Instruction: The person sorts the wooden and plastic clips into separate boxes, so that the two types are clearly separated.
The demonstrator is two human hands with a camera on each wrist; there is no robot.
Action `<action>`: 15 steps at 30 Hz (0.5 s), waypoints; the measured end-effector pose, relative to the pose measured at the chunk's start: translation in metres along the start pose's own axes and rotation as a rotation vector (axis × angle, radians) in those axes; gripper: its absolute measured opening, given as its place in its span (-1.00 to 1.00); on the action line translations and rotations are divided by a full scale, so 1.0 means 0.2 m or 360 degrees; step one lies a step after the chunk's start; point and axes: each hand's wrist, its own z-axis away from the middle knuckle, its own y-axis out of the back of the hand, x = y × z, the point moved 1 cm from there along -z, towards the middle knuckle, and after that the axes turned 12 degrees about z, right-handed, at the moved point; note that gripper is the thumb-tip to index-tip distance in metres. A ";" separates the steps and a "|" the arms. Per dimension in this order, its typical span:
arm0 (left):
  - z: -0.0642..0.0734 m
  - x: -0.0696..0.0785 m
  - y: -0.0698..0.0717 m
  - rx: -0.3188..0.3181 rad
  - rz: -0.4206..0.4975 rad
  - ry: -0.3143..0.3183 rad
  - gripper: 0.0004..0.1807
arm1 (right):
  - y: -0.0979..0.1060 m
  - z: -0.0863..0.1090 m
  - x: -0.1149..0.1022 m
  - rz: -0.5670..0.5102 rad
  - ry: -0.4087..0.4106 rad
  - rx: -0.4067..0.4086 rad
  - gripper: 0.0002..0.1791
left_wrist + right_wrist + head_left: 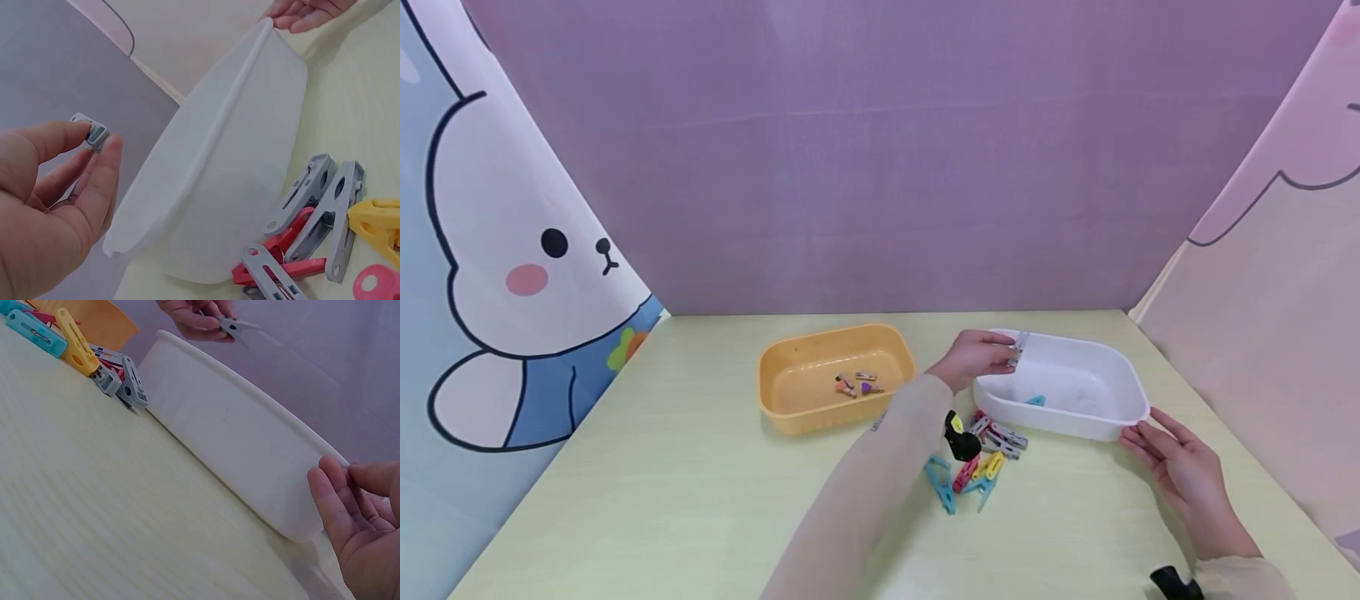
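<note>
My left hand pinches a grey clothespin between thumb and fingers, above the left end of the white tub. In the left wrist view only one end of this clothespin shows past the fingertips. With thumb and fingers, my right hand grips the rim of the white tub at its near right corner. A blue clothespin lies inside the tub. In front of it, several grey, red, yellow and blue clothespins lie in a loose heap on the table, partly behind the left wrist.
Left of the white tub stands a yellow-orange tub with several small clips in it. Both tubs rest on the pale table. A purple cloth wall rises behind the table, with printed panels at the sides.
</note>
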 end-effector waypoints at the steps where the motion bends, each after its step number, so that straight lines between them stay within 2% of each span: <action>1: -0.01 -0.01 0.00 0.0034 -0.0013 -0.0002 -0.77 | 0.00 0.00 0.00 0.0002 0.0003 -0.0002 -0.59; 9: -0.03 -0.07 -0.03 0.0307 -0.0082 -0.0036 -0.82 | 0.00 0.00 0.01 0.0000 0.0010 -0.0015 -0.58; 15: -0.02 -0.07 -0.07 0.0383 -0.0204 -0.0060 -0.83 | 0.00 0.00 0.00 0.0004 0.0017 -0.0009 -0.59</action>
